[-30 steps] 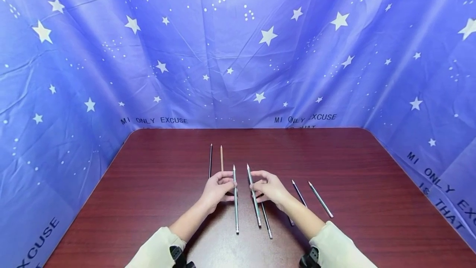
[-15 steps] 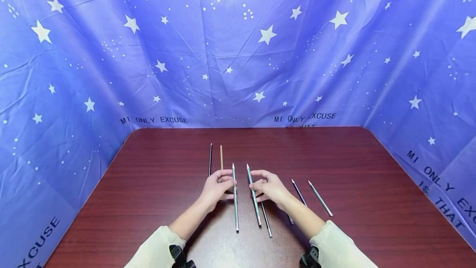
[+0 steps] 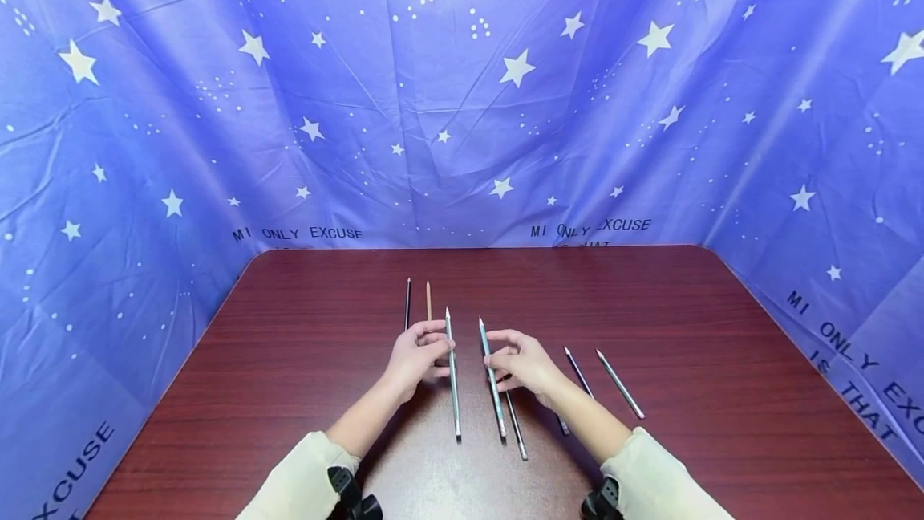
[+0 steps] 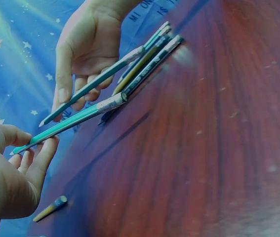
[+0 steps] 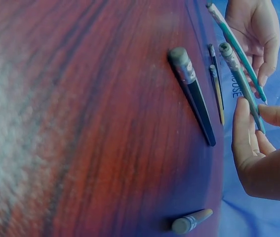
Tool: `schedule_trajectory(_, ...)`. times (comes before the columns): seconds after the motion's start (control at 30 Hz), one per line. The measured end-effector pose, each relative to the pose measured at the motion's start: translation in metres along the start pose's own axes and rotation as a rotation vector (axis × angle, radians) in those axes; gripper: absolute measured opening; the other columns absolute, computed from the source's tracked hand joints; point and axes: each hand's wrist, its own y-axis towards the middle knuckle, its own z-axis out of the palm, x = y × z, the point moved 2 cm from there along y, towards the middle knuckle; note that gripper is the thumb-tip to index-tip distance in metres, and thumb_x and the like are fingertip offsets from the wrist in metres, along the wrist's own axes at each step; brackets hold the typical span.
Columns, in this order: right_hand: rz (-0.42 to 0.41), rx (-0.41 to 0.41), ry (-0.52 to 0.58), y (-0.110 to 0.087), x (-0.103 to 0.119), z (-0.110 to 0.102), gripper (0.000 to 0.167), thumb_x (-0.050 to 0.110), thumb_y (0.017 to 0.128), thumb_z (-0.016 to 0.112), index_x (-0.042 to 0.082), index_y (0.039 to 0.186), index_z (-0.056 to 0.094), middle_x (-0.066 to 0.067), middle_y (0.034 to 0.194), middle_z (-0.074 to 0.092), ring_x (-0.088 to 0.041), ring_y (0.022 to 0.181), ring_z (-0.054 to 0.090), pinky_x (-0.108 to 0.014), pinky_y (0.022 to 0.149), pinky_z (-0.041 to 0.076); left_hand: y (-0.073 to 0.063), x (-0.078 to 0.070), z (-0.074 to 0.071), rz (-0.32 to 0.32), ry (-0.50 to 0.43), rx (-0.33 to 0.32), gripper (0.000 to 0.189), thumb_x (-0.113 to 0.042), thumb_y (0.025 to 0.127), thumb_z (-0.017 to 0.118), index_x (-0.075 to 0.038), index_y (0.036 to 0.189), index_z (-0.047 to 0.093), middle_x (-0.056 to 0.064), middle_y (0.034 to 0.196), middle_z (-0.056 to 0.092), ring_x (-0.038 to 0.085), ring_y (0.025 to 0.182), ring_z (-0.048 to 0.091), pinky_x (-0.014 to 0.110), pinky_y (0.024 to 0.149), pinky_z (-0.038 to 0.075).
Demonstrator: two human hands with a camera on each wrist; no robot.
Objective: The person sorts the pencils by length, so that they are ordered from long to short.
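Note:
Thumb and fingers of my left hand pinch a teal pencil, its sharpened tip pointing away and its eraser end toward me. My right hand pinches a second teal pencil the same way, slightly slanted. The two pencils are apart, with a narrow gap between them. In the left wrist view the left pencil is raised over the table, its shadow below. A dark pencil lies on the table under the right hand, its far part hidden by that hand and its pencil.
On the brown wooden table, a dark pencil and a natural-wood pencil lie beyond the left hand. To the right are a dark blue pencil, partly behind the forearm, and a green pencil. A blue starry curtain surrounds the table.
My left hand has shifted a little forward and left with its pencil, widening the gap to the other one. The right hand and its pencil stay nearly still.

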Motion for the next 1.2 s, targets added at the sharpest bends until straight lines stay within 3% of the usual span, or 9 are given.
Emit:
schedule_trajectory(0.17,-0.002,-0.010,-0.004,-0.001,0.002,0.000,0.050,0.004,0.085,0.062,-0.002,0.131,0.045,-0.018,0.093,0.066,-0.012,0.065,0.059,-0.027,0.056,0.058,0.007,-0.006,-0.002,-0.037,0.010,-0.039,0.045,-0.003,0.082,0.063,0.000,0.125,0.051,0.011,0.102,0.062,0.011,0.071,0.063,0.032,0.065,0.061)
schedule_trajectory(0.37,-0.003,-0.010,-0.001,-0.001,0.004,0.000,0.049,0.004,0.085,0.062,-0.002,0.131,0.045,-0.015,0.090,0.066,-0.012,0.064,0.059,-0.026,0.056,0.058,0.015,-0.011,-0.005,-0.028,0.046,-0.064,0.045,-0.004,0.084,0.063,-0.001,0.127,0.051,0.017,0.110,0.061,0.009,0.071,0.062,0.033,0.065,0.061)
schedule_trajectory(0.7,-0.014,0.003,0.004,-0.004,0.005,-0.002,0.052,0.006,0.083,0.063,-0.002,0.131,0.045,-0.008,0.085,0.067,-0.012,0.064,0.057,-0.026,0.056,0.057,0.031,-0.021,-0.010,-0.008,0.086,-0.114,0.040,-0.003,0.083,0.064,-0.004,0.122,0.055,0.008,0.100,0.062,0.010,0.068,0.060,0.031,0.064,0.061)
schedule_trajectory(1.0,-0.020,-0.001,0.008,-0.002,0.004,-0.004,0.051,0.004,0.084,0.062,-0.003,0.131,0.044,-0.013,0.090,0.066,-0.014,0.067,0.058,-0.026,0.056,0.058,0.044,-0.027,-0.006,0.017,0.081,-0.140,0.038,-0.001,0.082,0.063,-0.003,0.120,0.056,0.006,0.093,0.063,0.010,0.067,0.061,0.033,0.063,0.061)
schedule_trajectory(1.2,-0.016,-0.007,0.006,-0.001,0.004,-0.003,0.049,0.003,0.085,0.062,-0.003,0.131,0.045,-0.015,0.091,0.065,-0.013,0.067,0.058,-0.026,0.057,0.058,0.058,-0.026,-0.005,0.000,0.083,-0.146,0.038,0.000,0.082,0.062,-0.004,0.119,0.056,0.006,0.093,0.063,0.009,0.065,0.061,0.033,0.062,0.061)
